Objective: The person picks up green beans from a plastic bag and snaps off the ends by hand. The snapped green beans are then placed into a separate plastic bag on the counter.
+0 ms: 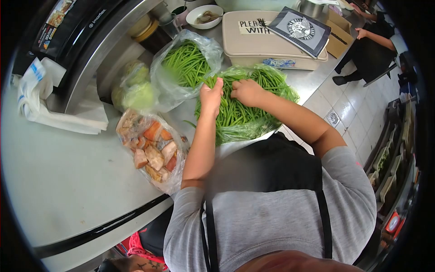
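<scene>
A large heap of green beans (pixel 235 113) lies in an opened clear plastic bag (pixel 247 131) in front of me. My left hand (pixel 211 96) is closed at the heap's left side, thumb up, with a few bean ends showing above it. My right hand (pixel 248 92) is at the top of the heap, its fingers curled down among the beans, the tips partly hidden. Just beyond my left hand, a second clear bag (pixel 159 75) holds more green beans (pixel 186 63).
A bag of meat chunks (pixel 154 154) lies beside my left forearm, near wrapped pale green vegetables (pixel 138 93). Behind the beans stand a lidded beige bin (pixel 249 43) with a dark booklet (pixel 299 29) on it and a white bowl (pixel 204 17). Another person (pixel 374 50) stands at right.
</scene>
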The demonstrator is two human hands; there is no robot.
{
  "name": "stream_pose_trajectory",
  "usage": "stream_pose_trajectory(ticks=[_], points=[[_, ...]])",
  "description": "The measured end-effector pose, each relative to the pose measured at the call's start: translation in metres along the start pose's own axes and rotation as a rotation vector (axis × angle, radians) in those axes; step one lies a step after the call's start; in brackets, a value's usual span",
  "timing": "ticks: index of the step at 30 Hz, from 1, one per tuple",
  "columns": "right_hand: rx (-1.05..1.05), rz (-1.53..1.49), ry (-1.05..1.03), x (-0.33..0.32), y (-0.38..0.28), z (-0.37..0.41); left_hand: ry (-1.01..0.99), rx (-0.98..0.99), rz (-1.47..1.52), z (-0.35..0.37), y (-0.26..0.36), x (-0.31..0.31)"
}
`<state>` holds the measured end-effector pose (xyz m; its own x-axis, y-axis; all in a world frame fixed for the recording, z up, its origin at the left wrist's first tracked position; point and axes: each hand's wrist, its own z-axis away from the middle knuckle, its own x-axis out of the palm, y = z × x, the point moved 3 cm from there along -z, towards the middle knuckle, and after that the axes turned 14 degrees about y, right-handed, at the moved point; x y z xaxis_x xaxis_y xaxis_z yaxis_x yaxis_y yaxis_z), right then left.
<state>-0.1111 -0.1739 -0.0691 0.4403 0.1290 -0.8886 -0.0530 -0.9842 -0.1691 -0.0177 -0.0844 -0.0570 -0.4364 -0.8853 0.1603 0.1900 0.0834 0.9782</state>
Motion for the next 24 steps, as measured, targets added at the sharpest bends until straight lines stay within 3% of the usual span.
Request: stream_pose_trajectory(ticks=[1, 4, 7, 11, 15, 19, 22, 24], points=[[-0.014, -0.001, -0.073, 0.005, 0.002, 0.003, -0.003, 0.000, -0.015, -0.001, 0.000, 0.001], [0.161, -0.150, -0.065, 0.002, 0.015, -0.002, -0.026, -0.002, -0.038, -0.002, 0.003, -0.001], [0.160, -0.203, 0.007, -0.006, 0.014, -0.005, -0.050, -0.003, -0.022, -0.003, -0.002, 0.001], [-0.017, -0.008, -0.235, 0.000, -0.002, 0.007, -0.068, -0.028, -0.005, 0.000, -0.001, 0.007], [-0.056, 0.062, -0.148, -0.006, 0.009, 0.008, -0.077, -0.014, -0.052, 0.000, 0.002, -0.001], [0.190, -0.182, 0.045, -0.003, 0.033, 0.008, -0.095, 0.000, -0.010, -0.003, -0.001, -0.005], [0.185, -0.103, 0.134, -0.008, 0.028, 0.004, -0.094, 0.000, 0.001, -0.003, -0.004, -0.002], [0.128, -0.087, 0.067, -0.011, 0.015, 0.001, -0.102, -0.007, -0.012, -0.002, -0.003, 0.001]])
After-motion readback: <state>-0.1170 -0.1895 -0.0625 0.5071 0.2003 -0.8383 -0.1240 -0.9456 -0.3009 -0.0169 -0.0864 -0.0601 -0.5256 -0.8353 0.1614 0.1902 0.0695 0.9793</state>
